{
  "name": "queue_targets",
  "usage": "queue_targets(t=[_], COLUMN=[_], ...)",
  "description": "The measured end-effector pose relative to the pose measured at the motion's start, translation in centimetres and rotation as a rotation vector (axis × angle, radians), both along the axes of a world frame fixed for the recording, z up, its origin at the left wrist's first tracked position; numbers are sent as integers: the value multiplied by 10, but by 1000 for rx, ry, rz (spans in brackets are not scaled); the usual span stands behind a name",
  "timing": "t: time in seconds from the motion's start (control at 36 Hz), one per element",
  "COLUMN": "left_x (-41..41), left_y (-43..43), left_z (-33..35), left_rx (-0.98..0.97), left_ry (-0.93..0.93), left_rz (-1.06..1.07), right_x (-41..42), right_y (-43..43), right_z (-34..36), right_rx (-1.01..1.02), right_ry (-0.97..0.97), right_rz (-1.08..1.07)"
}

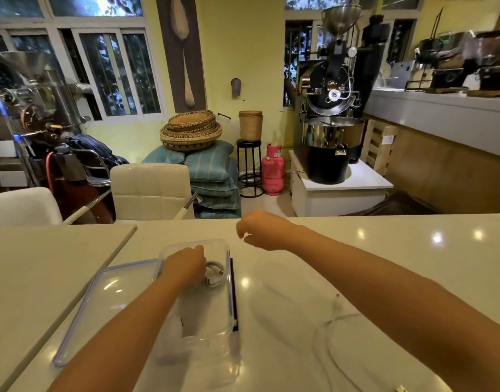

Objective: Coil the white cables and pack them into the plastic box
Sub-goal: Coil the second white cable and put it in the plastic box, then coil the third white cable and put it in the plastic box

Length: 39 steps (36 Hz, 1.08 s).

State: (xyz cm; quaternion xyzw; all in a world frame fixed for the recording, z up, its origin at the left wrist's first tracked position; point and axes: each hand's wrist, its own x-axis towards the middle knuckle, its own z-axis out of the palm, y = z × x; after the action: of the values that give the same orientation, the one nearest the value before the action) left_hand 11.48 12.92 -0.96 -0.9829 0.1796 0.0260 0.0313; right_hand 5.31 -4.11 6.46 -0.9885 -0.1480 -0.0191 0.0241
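Note:
A clear plastic box [226,329] stands on the white table in front of me. My left hand [185,267] reaches down into it, fingers closed on a coiled white cable [216,274] that lies at the box's far end. My right hand [261,229] hovers above the table beyond the box's far right corner, fingers curled loosely with nothing in them. A second white cable [332,323] lies loose and uncoiled on the table to the right, under my right forearm, with a plug end [401,388] near the bottom edge.
The box's clear lid with a blue rim [101,301] lies flat to the left of the box. A seam between two tabletops [73,301] runs along the lid. White chairs [149,190] stand past the table's far edge.

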Motion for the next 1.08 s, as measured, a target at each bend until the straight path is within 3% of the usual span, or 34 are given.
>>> queue_targets(t=[0.17,0.39,0.56,0.69,1.08], left_x=[2,-33,-79,-111,-134], left_y=[-18,-81,-129,-158,-183], left_z=[27,55,45,20,-17], left_rx=[9,-201,-216,-111,-61], left_ry=[9,-55,201,380,402], left_rz=[5,-187,-314,-404,-385], right_x=[-28,-77,-102,-118,-125], right_y=[-43,-98,-128,-134,-119], right_z=[23,30,10,-13,-59], right_rx=[28,42,74,60,-53], right_ry=[32,150,260,360,465], right_rz=[-99,-254,-346,-356,-290])
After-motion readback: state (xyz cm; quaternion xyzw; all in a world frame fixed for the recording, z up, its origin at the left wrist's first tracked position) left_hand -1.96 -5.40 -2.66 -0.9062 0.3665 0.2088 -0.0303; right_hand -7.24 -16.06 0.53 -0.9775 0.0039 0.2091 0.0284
